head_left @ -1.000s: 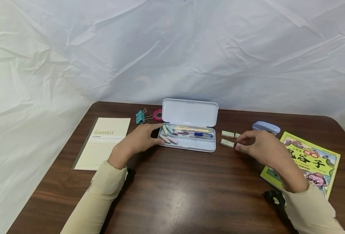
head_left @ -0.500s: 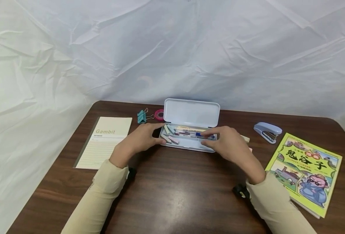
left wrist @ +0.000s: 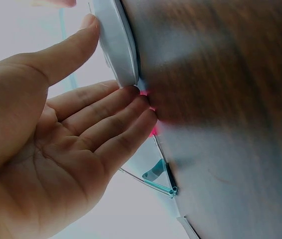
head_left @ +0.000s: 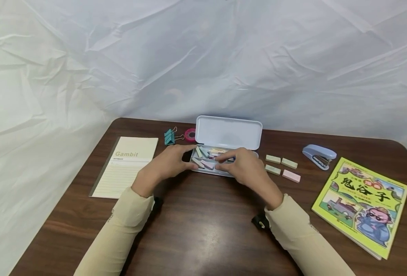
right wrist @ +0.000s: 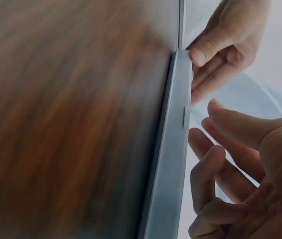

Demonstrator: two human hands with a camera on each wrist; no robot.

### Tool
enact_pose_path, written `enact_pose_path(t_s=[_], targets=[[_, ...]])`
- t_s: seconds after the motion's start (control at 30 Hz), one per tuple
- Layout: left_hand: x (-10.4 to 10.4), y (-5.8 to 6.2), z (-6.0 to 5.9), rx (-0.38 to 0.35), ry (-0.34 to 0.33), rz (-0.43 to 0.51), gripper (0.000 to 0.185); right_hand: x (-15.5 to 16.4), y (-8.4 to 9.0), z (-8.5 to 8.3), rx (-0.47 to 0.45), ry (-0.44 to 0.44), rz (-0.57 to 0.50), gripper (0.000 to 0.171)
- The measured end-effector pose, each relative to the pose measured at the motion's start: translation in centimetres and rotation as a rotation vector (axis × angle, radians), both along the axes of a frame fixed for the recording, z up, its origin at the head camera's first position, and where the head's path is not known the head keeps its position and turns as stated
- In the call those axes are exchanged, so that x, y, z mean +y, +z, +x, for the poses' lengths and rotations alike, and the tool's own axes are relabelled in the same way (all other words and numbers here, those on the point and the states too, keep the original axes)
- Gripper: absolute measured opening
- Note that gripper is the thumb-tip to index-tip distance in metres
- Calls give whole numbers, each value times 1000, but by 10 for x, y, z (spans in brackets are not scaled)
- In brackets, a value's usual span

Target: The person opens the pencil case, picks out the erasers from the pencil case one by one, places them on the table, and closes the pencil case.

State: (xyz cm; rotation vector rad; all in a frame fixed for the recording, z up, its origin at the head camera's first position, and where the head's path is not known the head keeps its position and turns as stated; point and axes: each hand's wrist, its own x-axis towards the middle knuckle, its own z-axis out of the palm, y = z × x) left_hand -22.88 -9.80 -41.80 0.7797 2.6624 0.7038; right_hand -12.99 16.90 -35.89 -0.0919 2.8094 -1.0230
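An open pale pencil case stands at the table's far middle, lid up. In it lie several small erasers at the left, a pink eraser and some pens. My left hand holds the case's left end, thumb at the front corner and fingers at the back; the left wrist view shows the fingers fairly straight. My right hand hovers over the case's middle, thumb and forefinger apart by the pink eraser. In the right wrist view nothing shows between its thumb and fingers.
Several erasers lie right of the case, with a blue stapler and a yellow-green comic book beyond. At the left are a notebook, a teal binder clip and a pink tape roll.
My right hand has moved left from the erasers on the table to over the case's middle. Those erasers are now uncovered. The left hand has kept its hold.
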Motion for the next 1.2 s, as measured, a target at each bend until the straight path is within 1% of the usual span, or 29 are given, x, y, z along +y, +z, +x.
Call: enact_pose_path(t_s=[0.07,0.13,0.2,0.23,0.27,0.3,0.37,0.47,0.5,0.57,0.7,0.8,0.9,1.03,1.2], targets=[[2,1,0,10,-6,-6,82,-5,1,-1,-1,2,23,21],[4,4,2,20,-14,-8,82,-10,1,-1,-3,0,47,20],[6,13,6,3,-21,-16,80,-15,2,-2,-4,-1,66,20],[7,16,8,-1,-19,-18,80,-16,1,-2,-3,-2,76,20],[8,16,9,11,-18,-16,79,-18,1,-3,-5,-2,84,20],[8,20,11,-3,-16,-12,80,-20,1,-3,-8,-1,91,20],[8,18,9,-6,-12,-14,80,-22,0,-4,-16,3,96,21],[6,5,2,12,-8,-12,82,-24,-5,-8,-20,14,100,21],[5,2,0,4,-5,-15,82,-23,-13,-11,-5,17,107,21],[4,-8,-6,15,-1,-16,83,-20,-26,-18,13,15,113,20],[2,-18,-14,22,4,-33,84,-17,-52,-31,55,11,162,18],[1,-20,-16,23,11,-47,84,-18,-57,-34,69,14,192,17],[0,-21,-15,16,18,-53,85,-21,-57,-34,83,17,194,14],[-1,-22,-15,10,24,-56,85,-23,-58,-32,94,12,182,13],[-2,-23,-15,16,24,-55,84,-22,-62,-34,113,13,168,13]])
